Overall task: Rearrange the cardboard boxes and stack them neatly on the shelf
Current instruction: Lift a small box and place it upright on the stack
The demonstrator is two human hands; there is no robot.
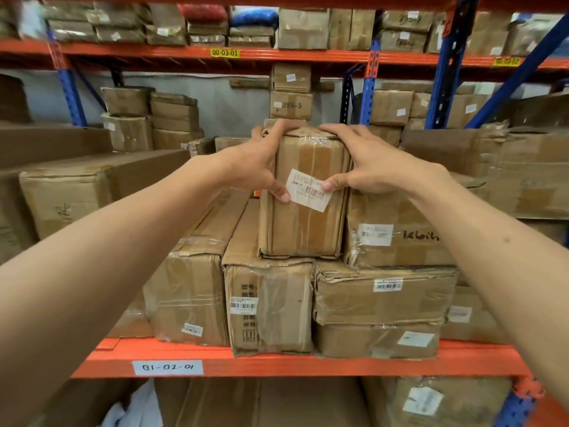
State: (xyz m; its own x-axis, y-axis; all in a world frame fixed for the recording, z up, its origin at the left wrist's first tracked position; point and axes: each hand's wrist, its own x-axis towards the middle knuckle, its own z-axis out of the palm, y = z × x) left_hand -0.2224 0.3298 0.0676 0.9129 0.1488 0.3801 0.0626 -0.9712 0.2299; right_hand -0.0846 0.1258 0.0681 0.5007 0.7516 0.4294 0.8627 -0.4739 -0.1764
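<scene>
A tall taped cardboard box (303,229) with a white barcode label stands upright on top of the lower boxes on the orange shelf (277,363). My left hand (257,163) grips its upper left corner, thumb on the front face. My right hand (374,164) grips the upper right corner, thumb on the label. The box rests on a long box (268,306) and a crushed wide box (381,295). Another box (397,235) with handwriting stands touching its right side.
A large box (70,192) lies at the left, a battered one (523,174) at the right. More small boxes (291,104) are stacked behind. Blue uprights (369,97) and an upper orange beam (184,53) frame the bay. A lower shelf holds further boxes.
</scene>
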